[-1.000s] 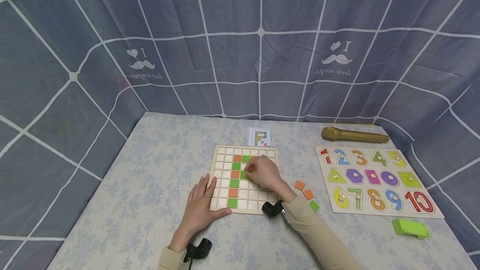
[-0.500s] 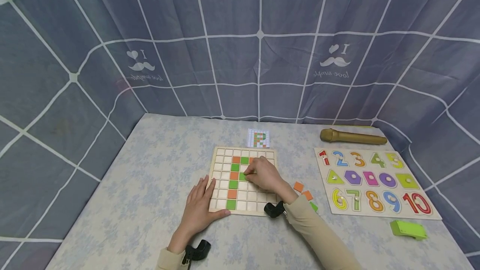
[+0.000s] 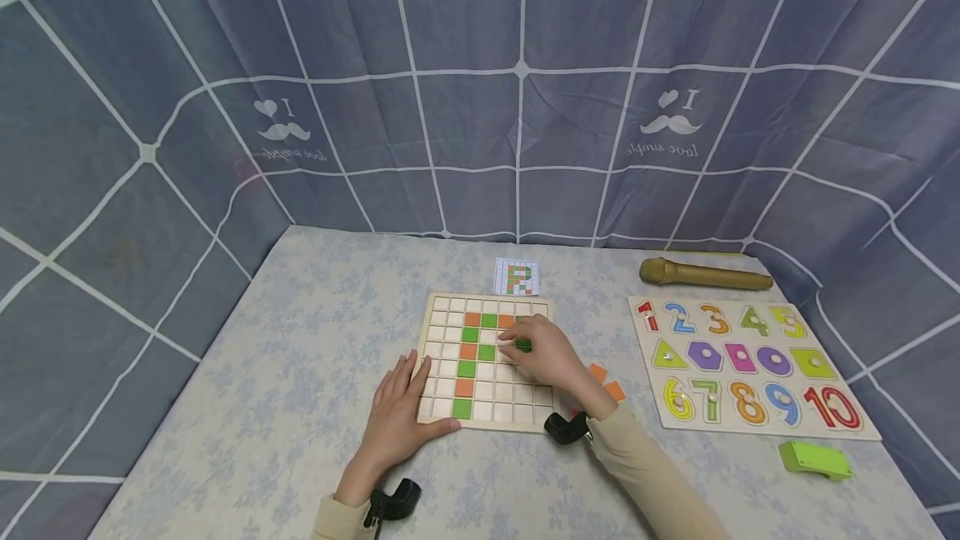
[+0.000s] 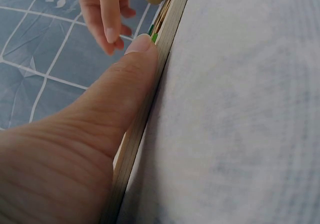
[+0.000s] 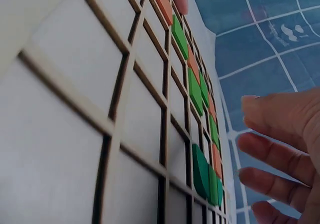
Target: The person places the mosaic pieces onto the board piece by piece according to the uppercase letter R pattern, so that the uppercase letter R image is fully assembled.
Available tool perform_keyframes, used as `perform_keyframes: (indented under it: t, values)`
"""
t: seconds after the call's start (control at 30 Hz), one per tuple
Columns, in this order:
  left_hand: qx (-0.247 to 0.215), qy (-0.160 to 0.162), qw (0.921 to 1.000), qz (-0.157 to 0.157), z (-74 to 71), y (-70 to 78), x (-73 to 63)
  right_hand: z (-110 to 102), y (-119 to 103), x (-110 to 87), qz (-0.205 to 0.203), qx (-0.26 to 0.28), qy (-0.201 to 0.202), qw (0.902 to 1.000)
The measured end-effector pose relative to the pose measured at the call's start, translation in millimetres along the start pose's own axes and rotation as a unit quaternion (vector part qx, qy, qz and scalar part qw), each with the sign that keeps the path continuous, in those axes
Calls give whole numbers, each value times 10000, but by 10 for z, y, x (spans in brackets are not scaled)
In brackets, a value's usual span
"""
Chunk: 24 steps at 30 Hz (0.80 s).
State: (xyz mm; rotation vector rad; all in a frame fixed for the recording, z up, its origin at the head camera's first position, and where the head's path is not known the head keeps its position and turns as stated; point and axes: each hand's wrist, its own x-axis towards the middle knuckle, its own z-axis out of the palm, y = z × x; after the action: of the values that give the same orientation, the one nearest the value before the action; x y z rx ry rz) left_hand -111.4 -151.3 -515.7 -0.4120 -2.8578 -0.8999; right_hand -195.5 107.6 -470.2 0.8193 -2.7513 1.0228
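A wooden grid board [image 3: 510,412] lies flat, with orange and green square tiles set in its cells. My left hand [image 3: 401,411] rests at the board's left and front edges, fingers straight and thumb [image 4: 135,68] along the front edge. My right hand [image 3: 549,350] is over the board's right half, with loosely bent, parted fingers [image 5: 275,154] that hold nothing. A green tile [image 3: 487,353] sits in a cell left of its fingertips. Partly under this hand is a dark green piece [image 5: 201,171] with a curved edge.
A card with a coloured grid pattern [image 3: 517,277] lies behind the board. Loose orange tiles [image 3: 615,391] lie to its right. Farther right are a number puzzle board [image 3: 731,394], a gold microphone [image 3: 708,275] and a light green block [image 3: 816,460]. A grid-patterned curtain [image 3: 480,123] encloses the table.
My right hand has let go of the green tile, which stays in its cell, and has shifted right, uncovering the dark green piece. My left hand has stayed in place.
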Motion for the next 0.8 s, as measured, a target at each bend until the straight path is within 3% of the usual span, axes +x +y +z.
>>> perform_keyframes:
  t: [0.23, 0.5, 0.8]
  values:
    - [0, -28, 10000, -11, -2, -2, 5, -171, 111, -163, 174, 103, 613, 9979]
    - [-74, 140, 9998, 87, -2, 1, 4, -364, 283, -337, 357, -13, 1473, 9885]
    - [-78, -2, 10000, -28, 2, 4, 5, -511, 398, -520, 620, -27, 1642, 9845]
